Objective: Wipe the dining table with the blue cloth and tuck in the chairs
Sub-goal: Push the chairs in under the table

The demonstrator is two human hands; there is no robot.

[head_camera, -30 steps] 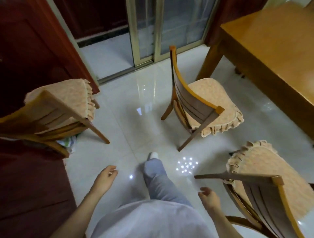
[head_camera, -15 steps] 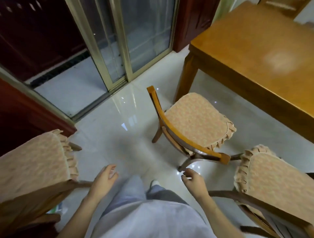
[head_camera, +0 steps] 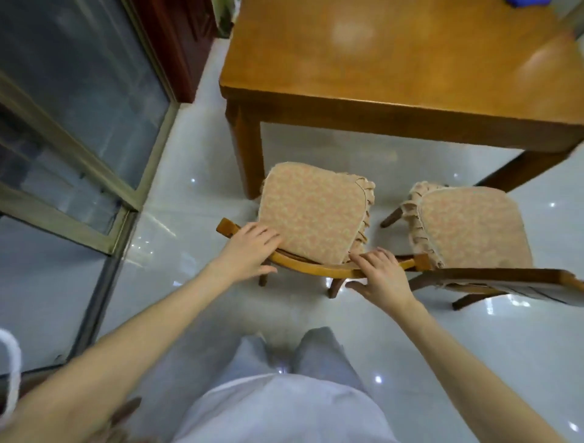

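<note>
A wooden chair [head_camera: 319,268] with a peach cushion stands in front of me, its seat facing the dining table [head_camera: 395,72]. My left hand [head_camera: 249,249] lies over the left end of its curved top rail, fingers on the cushion edge. My right hand [head_camera: 379,276] wraps the right part of the same rail, thumb beneath. The chair's front sits just outside the table's near left leg. A bit of the blue cloth [head_camera: 526,2] shows at the table's far edge.
A second cushioned chair [head_camera: 467,227] stands close on the right, its backrest reaching toward my right arm. A sliding glass door [head_camera: 72,126] runs along the left. Glossy white floor tiles lie around my legs.
I have turned and stepped toward the table. Both hands rose from my sides and came onto the chair's top rail; the chair now faces the table squarely.
</note>
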